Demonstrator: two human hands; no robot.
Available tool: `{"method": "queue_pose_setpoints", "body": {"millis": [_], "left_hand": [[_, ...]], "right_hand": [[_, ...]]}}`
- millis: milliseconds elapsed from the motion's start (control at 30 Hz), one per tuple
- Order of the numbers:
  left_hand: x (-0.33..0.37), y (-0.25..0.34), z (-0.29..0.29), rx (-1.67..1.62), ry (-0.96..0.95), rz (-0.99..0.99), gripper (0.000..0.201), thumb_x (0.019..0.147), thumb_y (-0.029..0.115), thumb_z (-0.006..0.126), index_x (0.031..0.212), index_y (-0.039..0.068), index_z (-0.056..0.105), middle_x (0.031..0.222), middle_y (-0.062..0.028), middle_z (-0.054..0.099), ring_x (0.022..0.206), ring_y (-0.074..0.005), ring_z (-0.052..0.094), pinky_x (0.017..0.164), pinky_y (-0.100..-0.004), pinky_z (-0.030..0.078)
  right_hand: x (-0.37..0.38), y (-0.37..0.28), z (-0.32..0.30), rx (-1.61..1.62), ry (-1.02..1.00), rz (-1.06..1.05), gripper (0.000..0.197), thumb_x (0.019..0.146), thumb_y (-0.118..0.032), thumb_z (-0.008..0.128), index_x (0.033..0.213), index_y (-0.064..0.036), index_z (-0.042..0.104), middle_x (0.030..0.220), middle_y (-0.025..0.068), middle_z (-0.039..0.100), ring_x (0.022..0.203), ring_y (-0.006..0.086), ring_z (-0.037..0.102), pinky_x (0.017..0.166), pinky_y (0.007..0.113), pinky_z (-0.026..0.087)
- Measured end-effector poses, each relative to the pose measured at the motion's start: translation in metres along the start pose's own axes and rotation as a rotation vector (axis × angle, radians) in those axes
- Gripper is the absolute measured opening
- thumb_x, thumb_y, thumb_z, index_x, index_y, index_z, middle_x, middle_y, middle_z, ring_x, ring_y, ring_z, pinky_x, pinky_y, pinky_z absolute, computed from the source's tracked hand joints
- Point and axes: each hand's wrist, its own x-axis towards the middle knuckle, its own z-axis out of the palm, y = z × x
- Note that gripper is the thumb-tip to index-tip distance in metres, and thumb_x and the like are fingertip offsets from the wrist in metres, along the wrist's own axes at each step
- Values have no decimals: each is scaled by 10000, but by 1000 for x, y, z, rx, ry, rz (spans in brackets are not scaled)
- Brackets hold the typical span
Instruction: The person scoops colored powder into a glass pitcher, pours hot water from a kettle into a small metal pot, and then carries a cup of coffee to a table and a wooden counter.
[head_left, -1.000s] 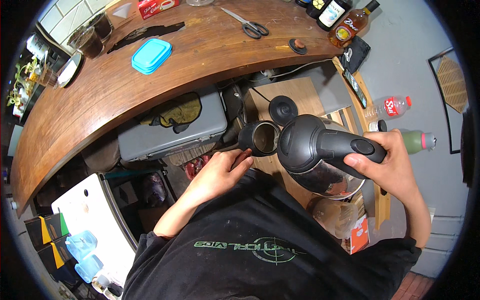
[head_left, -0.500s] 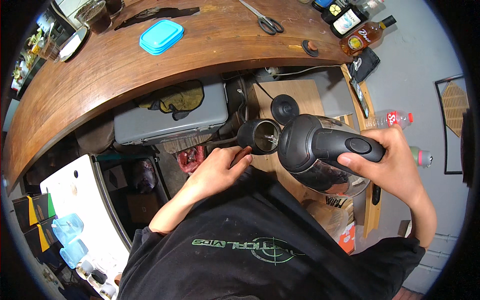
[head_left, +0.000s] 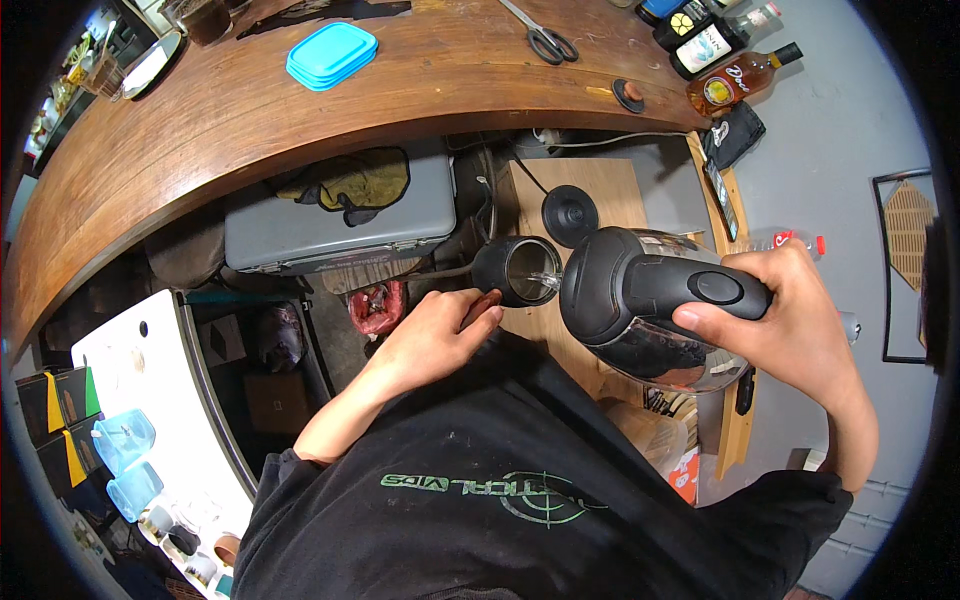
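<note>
My right hand (head_left: 795,320) is closed round the black handle of a clear-bodied electric kettle (head_left: 598,290), which is tilted to the left. From its spout a thin stream of water (head_left: 545,280) runs into the open mouth of a small black pouring kettle (head_left: 490,270). My left hand (head_left: 440,335) grips this smaller kettle by its reddish-brown handle (head_left: 482,308); a thin spout points left from it. Just beyond the two vessels lies a round black base (head_left: 571,215) with a cord, on a light wooden board (head_left: 615,180).
A curved wooden counter (head_left: 430,90) spans the far side, bearing a blue lidded container (head_left: 332,55), scissors (head_left: 548,42) and bottles (head_left: 735,80). Under it sits a grey case (head_left: 330,225) with a yellowish cloth. A white surface (head_left: 130,350) stands at left, a grey wall (head_left: 830,150) at right.
The view has shifted slightly, so the counter items sit a little lower and further right. Both hands keep their grip, and water is still flowing between the kettles.
</note>
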Motion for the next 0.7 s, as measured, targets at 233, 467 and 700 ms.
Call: {"method": "queue_pose_setpoints", "body": {"millis": [233,467,700], "left_hand": [[0,-10,4,-15,10,50,456,1005,287,550,1231,-106,600,762,-218,638,671,-198,596,659,-352,465],[-2,-12,4,-36,29,49,454,1004,283,550,1228,-110,595,790,-231,651,693,-206,616,675,-354,473],[-2,-13,5,-80,92,76,378,969,240,567,1041,-125,632,818,-315,634,780,-429,661,695,-428,498]], "right_hand": [[3,-2,1,-31,63,-206,369,772,-349,832,803,11,757,578,92,648,539,169,534,608,327,472],[8,-11,-1,-60,10,-68,456,677,-383,887,890,-4,751,755,103,652,849,236,506,771,356,444],[10,-18,-3,-107,31,-108,441,684,-373,885,881,-3,752,755,108,665,835,237,507,760,356,447]]}}
